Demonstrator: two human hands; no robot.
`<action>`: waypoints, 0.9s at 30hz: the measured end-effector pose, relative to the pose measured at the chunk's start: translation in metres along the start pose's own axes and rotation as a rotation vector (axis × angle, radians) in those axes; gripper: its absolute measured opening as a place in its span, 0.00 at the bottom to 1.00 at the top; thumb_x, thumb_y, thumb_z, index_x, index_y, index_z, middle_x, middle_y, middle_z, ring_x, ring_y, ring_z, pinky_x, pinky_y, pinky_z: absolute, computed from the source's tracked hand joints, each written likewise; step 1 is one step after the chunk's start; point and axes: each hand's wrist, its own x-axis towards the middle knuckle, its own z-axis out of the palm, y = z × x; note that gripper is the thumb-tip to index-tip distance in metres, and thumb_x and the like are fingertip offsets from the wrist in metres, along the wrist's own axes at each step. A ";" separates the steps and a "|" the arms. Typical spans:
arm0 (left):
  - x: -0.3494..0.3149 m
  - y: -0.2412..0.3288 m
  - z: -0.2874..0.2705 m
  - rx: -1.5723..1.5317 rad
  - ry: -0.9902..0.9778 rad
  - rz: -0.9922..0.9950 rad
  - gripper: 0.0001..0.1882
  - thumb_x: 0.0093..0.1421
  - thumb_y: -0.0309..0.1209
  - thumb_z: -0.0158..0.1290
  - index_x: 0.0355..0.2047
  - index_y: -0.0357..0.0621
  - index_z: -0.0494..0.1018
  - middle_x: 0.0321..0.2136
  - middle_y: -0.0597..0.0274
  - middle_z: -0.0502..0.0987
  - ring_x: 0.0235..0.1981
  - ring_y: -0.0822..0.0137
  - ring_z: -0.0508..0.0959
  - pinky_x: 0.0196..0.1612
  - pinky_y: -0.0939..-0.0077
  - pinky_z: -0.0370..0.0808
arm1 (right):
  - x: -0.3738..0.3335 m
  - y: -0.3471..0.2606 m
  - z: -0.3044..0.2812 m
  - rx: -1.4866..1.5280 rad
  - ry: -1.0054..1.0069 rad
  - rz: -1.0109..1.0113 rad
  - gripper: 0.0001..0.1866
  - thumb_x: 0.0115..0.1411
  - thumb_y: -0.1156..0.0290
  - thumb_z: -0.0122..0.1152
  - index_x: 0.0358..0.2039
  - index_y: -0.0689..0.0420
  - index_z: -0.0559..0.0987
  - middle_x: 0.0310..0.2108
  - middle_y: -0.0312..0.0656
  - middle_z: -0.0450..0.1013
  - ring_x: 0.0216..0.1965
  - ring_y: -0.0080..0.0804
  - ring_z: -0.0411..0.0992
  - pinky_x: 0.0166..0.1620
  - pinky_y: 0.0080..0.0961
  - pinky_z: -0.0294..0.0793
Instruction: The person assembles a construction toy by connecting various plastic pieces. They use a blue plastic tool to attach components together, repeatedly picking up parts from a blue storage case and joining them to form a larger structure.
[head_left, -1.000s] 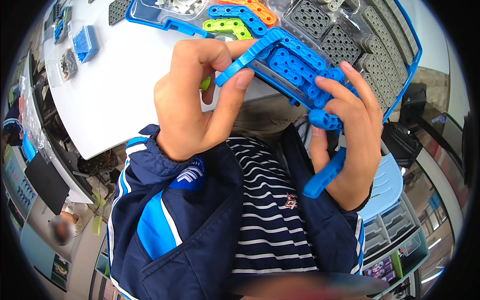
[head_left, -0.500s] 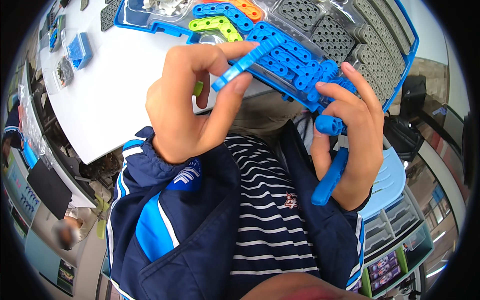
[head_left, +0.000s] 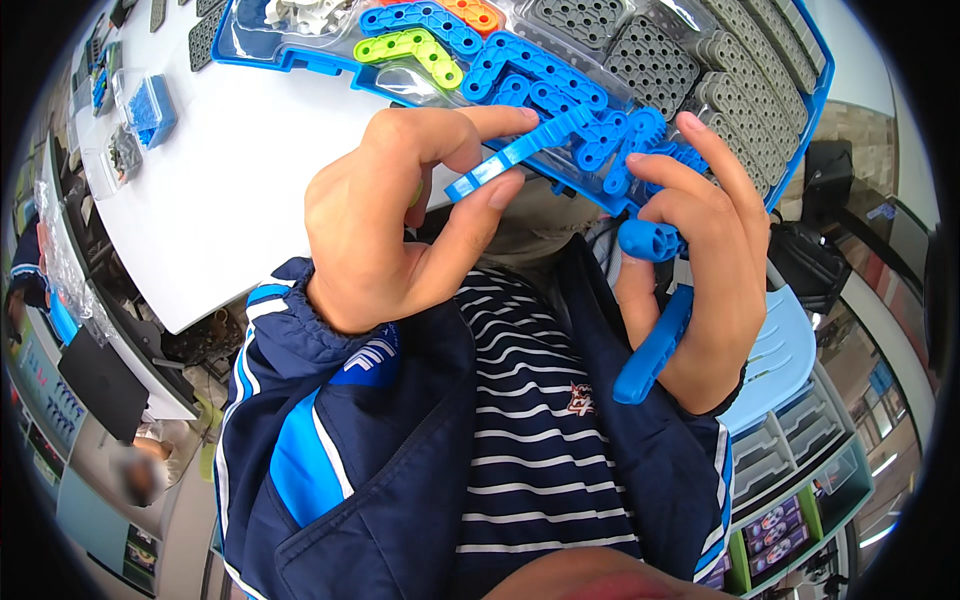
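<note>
My left hand [head_left: 365, 230] pinches a narrow blue plastic building beam [head_left: 495, 168] between thumb and fingers, its free end pointing up to the right. A bit of lime green [head_left: 416, 193] shows behind those fingers; most of it is hidden. My right hand [head_left: 718, 270] is curled round a blue angled building piece [head_left: 655, 345]. A rounded blue end [head_left: 648, 240] sits at the fingertips, and whether it belongs to the same piece is hidden. Both hands are in front of an open blue parts case [head_left: 345, 68] holding perforated blue beams [head_left: 535, 68] and a lime angled beam [head_left: 410, 50].
Grey perforated plates [head_left: 652, 65] and beams fill the case's right side. On the white table [head_left: 200, 220], a clear box of small blue parts [head_left: 150, 108] stands far left. To the right are a light blue chair [head_left: 775, 350] and a shelf unit [head_left: 800, 520].
My left hand has moved a little right and down, and its blue beam has tilted flatter. The blue pieces in my right hand have shifted slightly left. The case appears slightly farther left.
</note>
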 end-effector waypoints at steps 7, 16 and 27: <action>0.016 0.025 -0.012 0.043 -0.126 0.014 0.16 0.56 0.16 0.62 0.40 0.36 0.67 0.37 0.46 0.82 0.26 0.72 0.74 0.29 0.82 0.69 | -0.005 0.007 -0.025 0.169 0.021 -0.021 0.13 0.58 0.78 0.59 0.44 0.59 0.70 0.36 0.45 0.76 0.47 0.46 0.72 0.51 0.38 0.70; 0.026 0.044 0.036 0.146 -0.143 -0.054 0.15 0.47 0.17 0.69 0.28 0.40 0.72 0.24 0.66 0.71 0.20 0.76 0.65 0.21 0.82 0.61 | -0.015 0.008 -0.027 0.347 0.117 0.121 0.16 0.59 0.76 0.62 0.47 0.62 0.71 0.29 0.40 0.68 0.32 0.27 0.64 0.38 0.26 0.63; 0.028 0.055 0.034 0.196 -0.203 -0.223 0.20 0.45 0.27 0.76 0.27 0.42 0.72 0.22 0.69 0.69 0.21 0.77 0.64 0.22 0.82 0.60 | -0.009 0.024 -0.032 0.234 0.018 -0.001 0.17 0.58 0.80 0.59 0.48 0.63 0.71 0.37 0.48 0.76 0.34 0.31 0.68 0.43 0.29 0.66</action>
